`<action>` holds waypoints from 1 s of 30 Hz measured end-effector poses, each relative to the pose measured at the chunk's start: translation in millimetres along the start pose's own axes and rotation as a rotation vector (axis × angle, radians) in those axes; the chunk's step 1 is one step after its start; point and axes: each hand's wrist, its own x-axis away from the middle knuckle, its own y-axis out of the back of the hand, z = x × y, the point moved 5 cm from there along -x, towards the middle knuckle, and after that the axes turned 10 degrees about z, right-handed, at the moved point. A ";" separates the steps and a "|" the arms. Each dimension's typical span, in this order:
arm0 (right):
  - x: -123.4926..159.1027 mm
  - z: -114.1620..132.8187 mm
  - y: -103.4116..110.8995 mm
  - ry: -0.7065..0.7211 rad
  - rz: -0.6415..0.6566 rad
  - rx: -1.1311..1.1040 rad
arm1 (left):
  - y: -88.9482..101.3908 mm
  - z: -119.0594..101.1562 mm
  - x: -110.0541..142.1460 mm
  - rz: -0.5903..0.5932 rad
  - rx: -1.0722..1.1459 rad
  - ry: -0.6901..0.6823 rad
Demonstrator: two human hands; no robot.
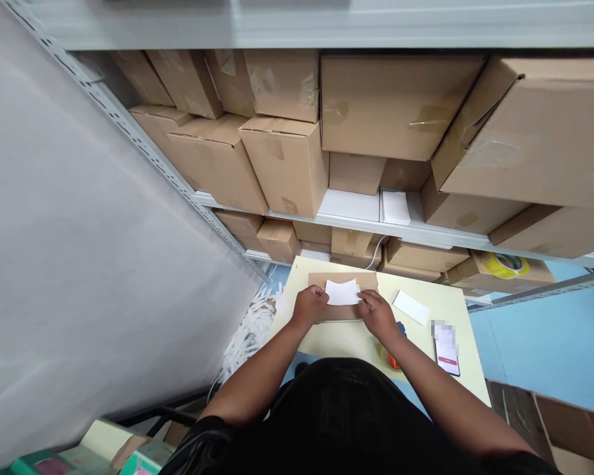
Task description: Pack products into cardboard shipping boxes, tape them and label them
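Observation:
A white label with a small yellow mark at its upper right corner is stretched between my two hands. My left hand pinches its left edge, and my right hand pinches its right edge. Behind and below the label lies a flat brown cardboard box on the pale yellow table. Whether the label touches the cardboard, I cannot tell. Partly hidden by my right forearm is a tape dispenser with blue and orange parts.
To the right on the table are a white pad and a phone. Shelves beyond hold several cardboard boxes and a roll of yellow tape. White paper strips lie heaped on the floor left of the table.

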 end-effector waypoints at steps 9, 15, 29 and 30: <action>-3.7 1.0 -22.6 0.079 0.135 0.513 | -12.4 9.5 -13.1 0.057 -0.610 0.008; -0.8 0.5 -21.7 -0.010 0.134 0.554 | -12.7 15.1 -13.2 0.076 -0.672 -0.004; 40.7 -60.1 0.9 -0.464 0.021 -0.185 | -12.5 73.1 23.1 0.067 0.096 -0.090; 43.4 -56.3 0.8 -0.451 0.016 -0.191 | -12.1 72.2 23.3 0.058 0.108 -0.085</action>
